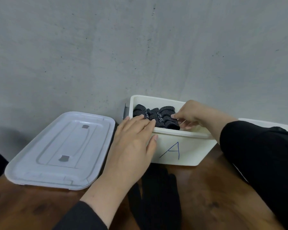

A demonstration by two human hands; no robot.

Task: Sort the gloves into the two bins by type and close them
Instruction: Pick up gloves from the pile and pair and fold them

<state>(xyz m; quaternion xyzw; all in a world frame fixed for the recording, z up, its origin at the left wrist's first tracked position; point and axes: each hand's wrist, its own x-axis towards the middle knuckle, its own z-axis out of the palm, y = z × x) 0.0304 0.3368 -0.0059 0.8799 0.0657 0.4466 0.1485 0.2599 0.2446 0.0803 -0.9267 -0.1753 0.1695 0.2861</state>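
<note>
I see black gloves with white dots (156,117) bunched inside the white bin marked A (175,146). My left hand (131,143) lies flat, fingers straight, over the bin's near-left rim; my right hand (192,114) pinches the gloves. A translucent lid (60,150) lies left on the tabletop (206,188).

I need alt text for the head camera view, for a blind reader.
Both hands, left hand and right hand, arrange dotted black gloves inside the open white plastic bin marked A; a pale lid and plain black gloves lie on the wooden table.
</note>
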